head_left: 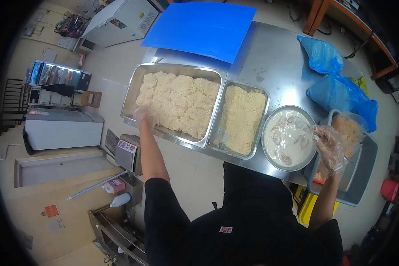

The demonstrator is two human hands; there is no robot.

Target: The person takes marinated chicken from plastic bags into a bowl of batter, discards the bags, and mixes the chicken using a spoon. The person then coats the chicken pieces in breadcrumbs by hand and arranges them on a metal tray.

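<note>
My left hand [145, 115], in a clear plastic glove, is at the near left corner of a large metal tray [129, 95] filled with crumb-coated pieces [177, 99]; what its fingers hold, if anything, is too small to make out. To the right stands a smaller metal tray of pale crumbs [242, 117]. Beside that, a round metal bowl [264, 148] contains white liquid with pieces of raw meat [302, 141]. My right hand [329, 146], also gloved, is over the bowl's right edge with its fingers curled, and their grip is unclear.
A blue board [204, 29] lies at the back of the steel table [275, 57]. Blue plastic bags [337, 88] are at the right, above a grey tub [363, 173] with a clear bag [348, 131]. A scale [126, 155] stands at the left.
</note>
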